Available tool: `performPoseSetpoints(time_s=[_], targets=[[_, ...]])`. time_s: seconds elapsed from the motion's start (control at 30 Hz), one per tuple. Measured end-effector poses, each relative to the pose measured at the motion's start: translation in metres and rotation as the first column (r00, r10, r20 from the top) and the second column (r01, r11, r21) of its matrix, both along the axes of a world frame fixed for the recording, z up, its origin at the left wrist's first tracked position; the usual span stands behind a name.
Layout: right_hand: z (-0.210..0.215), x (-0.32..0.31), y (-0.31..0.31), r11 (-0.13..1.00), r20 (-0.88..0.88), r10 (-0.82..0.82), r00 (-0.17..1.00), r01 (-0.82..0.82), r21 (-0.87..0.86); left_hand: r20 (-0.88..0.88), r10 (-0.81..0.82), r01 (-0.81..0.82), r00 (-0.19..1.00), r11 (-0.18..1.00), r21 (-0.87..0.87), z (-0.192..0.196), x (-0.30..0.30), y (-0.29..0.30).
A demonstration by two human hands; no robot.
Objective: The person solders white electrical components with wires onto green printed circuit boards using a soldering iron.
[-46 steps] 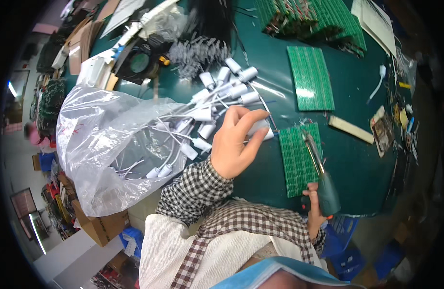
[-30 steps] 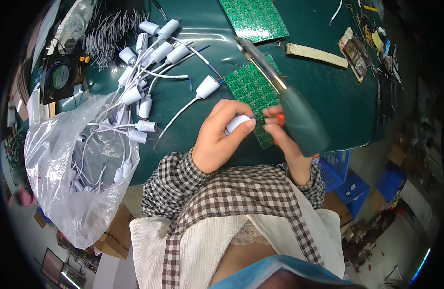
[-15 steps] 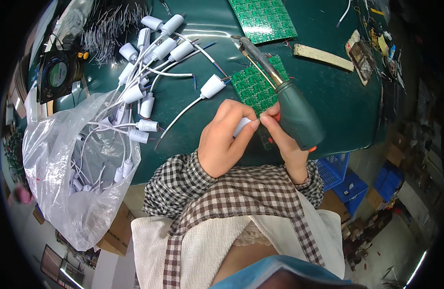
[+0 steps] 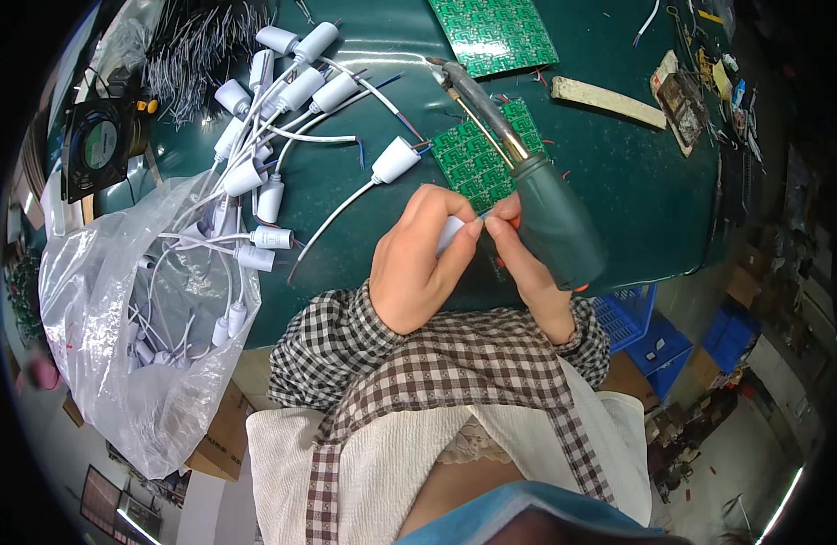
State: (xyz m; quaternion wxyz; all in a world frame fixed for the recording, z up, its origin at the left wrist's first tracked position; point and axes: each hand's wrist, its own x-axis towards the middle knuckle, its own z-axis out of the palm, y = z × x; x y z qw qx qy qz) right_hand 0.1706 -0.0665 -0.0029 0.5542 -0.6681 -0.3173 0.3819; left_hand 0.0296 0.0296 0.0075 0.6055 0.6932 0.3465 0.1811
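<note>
My left hand [image 4: 418, 259] is closed round a white lamp holder [image 4: 449, 232], its open end towards my right fingers. My right hand [image 4: 527, 263] is closed too, thumb and forefinger pinched together beside the holder, touching what looks like a thin wire. Across the right hand lies a soldering iron [image 4: 559, 218] with a dark green handle, its hot end pointing up and left. The handle hides the other right fingers, which seem to hold it. Under the iron's shaft sits a small green circuit board panel [image 4: 477, 154]. Another white lamp holder [image 4: 396, 161] with a cable lies left of it.
A pile of white lamp holders [image 4: 302, 91] with cables lies at the left, some inside a clear plastic bag [image 4: 118, 345]. Behind are a black fan [image 4: 96, 150], a bundle of wires [image 4: 200, 64] and a larger circuit panel [image 4: 495, 36]. A pale strip [image 4: 609, 103] lies right.
The whole view has shifted slightly. My hands keep nearly the same pose at the lamp holder, and the iron has moved a little left with the right hand.
</note>
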Motion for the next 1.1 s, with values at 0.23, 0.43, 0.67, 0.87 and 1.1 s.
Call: performPoseSetpoints(time_s=[0.23, 0.43, 0.67, 0.87, 1.1], targets=[[-0.004, -0.009, -0.003, 0.997, 0.003, -0.033, 0.999, 0.033, -0.069, -0.066, 0.001, 0.009, 0.998, 0.990, 0.138, 0.000, -0.003, 0.002], [-0.004, -0.002, -0.003, 0.998, 0.140, -0.037, 0.990, 0.043, -0.042, -0.156, 0.065, -0.024, 0.986, 0.967, 0.253, 0.002, -0.006, 0.012], [0.018, 0.015, -0.022, 0.992, 0.119, -0.054, 0.991, 0.066, -0.103, -0.313, 0.233, -0.040, 0.921, 0.854, 0.518, -0.007, 0.009, 0.035], [0.009, 0.015, -0.047, 0.998, 0.112, -0.049, 0.992, 0.053, -0.029, -0.325, 0.272, -0.031, 0.906, 0.808, 0.588, -0.017, 0.020, 0.033], [0.006, 0.015, -0.067, 0.993, -0.037, -0.099, 0.994, 0.097, -0.073, -0.452, 0.264, 0.074, 0.852, 0.794, 0.603, 0.001, 0.020, 0.032]])
